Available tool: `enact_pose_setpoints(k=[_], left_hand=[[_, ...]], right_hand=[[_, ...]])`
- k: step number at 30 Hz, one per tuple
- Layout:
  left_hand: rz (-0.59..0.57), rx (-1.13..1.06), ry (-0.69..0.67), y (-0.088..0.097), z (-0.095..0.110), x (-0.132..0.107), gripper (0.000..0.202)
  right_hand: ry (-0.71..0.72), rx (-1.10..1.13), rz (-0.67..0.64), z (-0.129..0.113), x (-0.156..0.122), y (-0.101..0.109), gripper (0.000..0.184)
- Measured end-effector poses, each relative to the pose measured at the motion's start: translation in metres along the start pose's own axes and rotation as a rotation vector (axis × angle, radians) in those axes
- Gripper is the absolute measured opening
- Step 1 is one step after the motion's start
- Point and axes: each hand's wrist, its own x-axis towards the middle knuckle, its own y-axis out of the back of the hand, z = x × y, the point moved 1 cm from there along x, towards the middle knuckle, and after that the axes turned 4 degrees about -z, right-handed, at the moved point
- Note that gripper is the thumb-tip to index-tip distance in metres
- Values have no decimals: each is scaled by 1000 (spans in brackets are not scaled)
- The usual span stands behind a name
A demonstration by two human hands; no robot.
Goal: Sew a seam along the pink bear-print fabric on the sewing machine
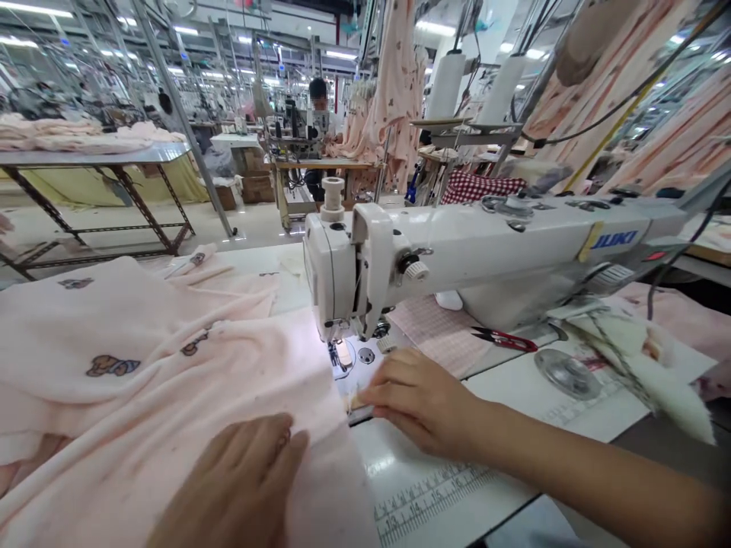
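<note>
Pale pink fleece fabric printed with small brown bears covers the left of the sewing table, its right edge beside the needle area. My left hand lies on this fabric with the fingers stretched forward and nothing gripped. On the white sewing machine, a lamp lights the presser foot at the fabric's edge. My right hand is just in front of the needle plate, its fingertips pinched together low over the table. A small yellowish bit shows at those fingertips, too small to name.
Red-handled thread snips and a round clear dish lie right of my right hand. A printed ruler runs along the table front. White thread cones stand behind the machine. Another person sits at a far machine.
</note>
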Motion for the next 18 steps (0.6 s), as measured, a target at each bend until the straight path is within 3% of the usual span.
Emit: enact_pose_setpoints(k=[2,5,8,10,18], left_hand=[[-106,-10,30,9,14,41,33],[-59,-30,-29,11,22,67,20],[89,-121,-166,6,18,62,17],[116,-196,-219,4,15,55,15],[-86,-286,-148,1,8,55,20]], right_hand=[[-53,-14,-56,-3,15,-3,24],[-168,-13,-163,-4,27,-12,14],[-211,-6,-209,0,28,-16,13],[-217,-12,-219,2,26,-15,11],[-370,-125,-188,24,33,-13,12]])
